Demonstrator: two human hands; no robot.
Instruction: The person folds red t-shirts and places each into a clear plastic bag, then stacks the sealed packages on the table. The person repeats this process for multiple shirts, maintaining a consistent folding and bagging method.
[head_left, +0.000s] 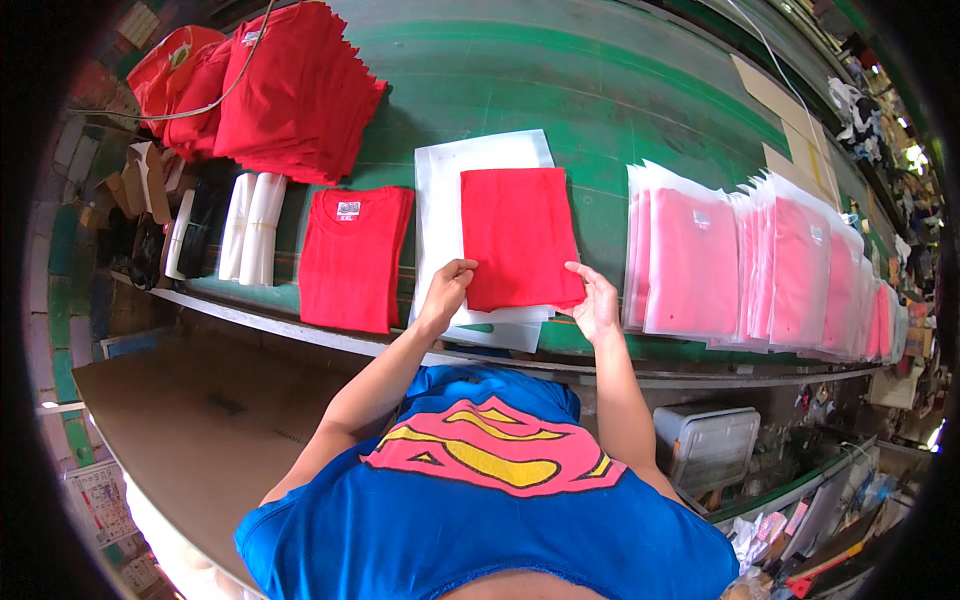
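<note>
A folded red T-shirt (517, 232), plain side up, lies before me over white, translucent plastic bags (442, 187). My left hand (448, 294) pinches its lower left edge between thumb and fingers. At its lower right corner, my right hand (596, 298) grips the cloth, thumb on top and the other fingers partly beneath. Left of the bags rests another folded red T-shirt (349, 262), its collar and neck label facing up.
A tall stack of red shirts (289, 90) stands at the back left. Rolled plastic bags (253, 229) lie nearer. Rows of bagged shirts (690, 255) fill the right side of the green table (525, 75). Below the table edge sits a lidded plastic box (709, 450). A cable (187, 114) hangs at upper left.
</note>
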